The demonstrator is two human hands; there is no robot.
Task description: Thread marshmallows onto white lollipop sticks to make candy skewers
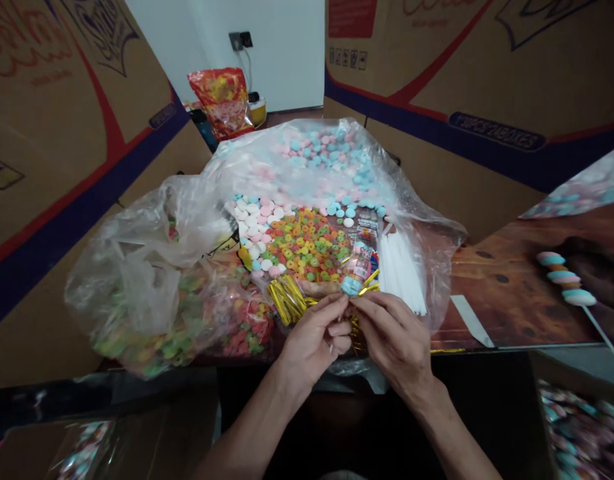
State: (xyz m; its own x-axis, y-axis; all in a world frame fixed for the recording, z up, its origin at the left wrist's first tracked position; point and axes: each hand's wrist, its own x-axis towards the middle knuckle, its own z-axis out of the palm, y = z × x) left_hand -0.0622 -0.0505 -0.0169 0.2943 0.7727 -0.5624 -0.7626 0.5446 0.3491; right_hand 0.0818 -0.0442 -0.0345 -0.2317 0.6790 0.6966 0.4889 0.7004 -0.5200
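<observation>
In front of me, both hands meet at the gathered lower end of a small clear candy packet (358,265) with a printed label and blue candy at its bottom. My left hand (317,328) pinches that end with thumb and forefinger, its other fingers curled. From the other side my right hand (393,333) pinches the same spot, fingertips together. Whether a tie sits between the fingertips is too small to tell. Gold twist ties (287,300) lie beside my left hand, with more under the packet. Behind are ring-shaped gummies (309,243) in orange, yellow and green.
White sticks (401,270) and pink, white and blue candies (321,157) lie on a plastic sheet. Bagged gummies (187,320) stand left. Large cartons (77,173) flank the table. A white blade-like strip (471,320) lies right, near a blurred candy skewer (567,277).
</observation>
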